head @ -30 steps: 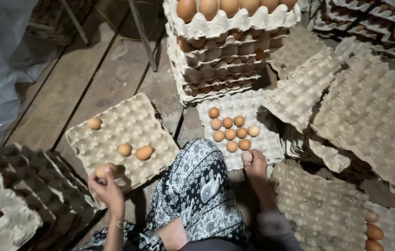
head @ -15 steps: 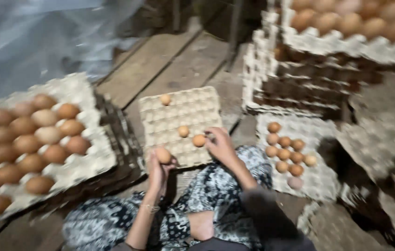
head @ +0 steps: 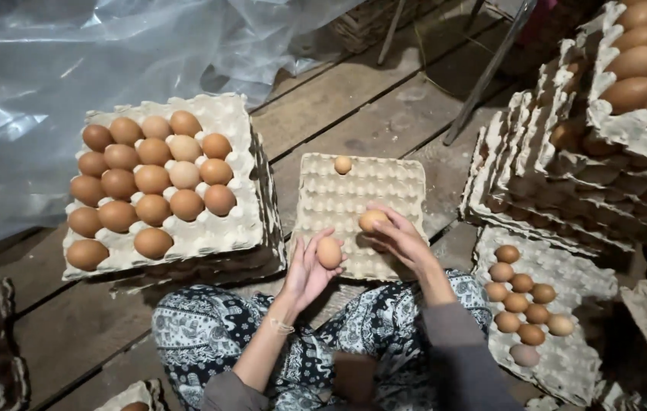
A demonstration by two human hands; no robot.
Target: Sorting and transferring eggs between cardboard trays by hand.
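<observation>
Left hand [head: 304,270] has its grip closed on one egg [head: 329,252], right hand [head: 399,237] on another egg [head: 373,221], both over the middle tray [head: 399,183]; eggs are close, a knock could crack them

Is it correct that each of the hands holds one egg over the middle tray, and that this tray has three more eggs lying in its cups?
Not quite. The head view shows the left hand and the right hand each holding an egg over the middle tray, but only one loose egg can be seen in its cups, near the far edge, not three.
</observation>
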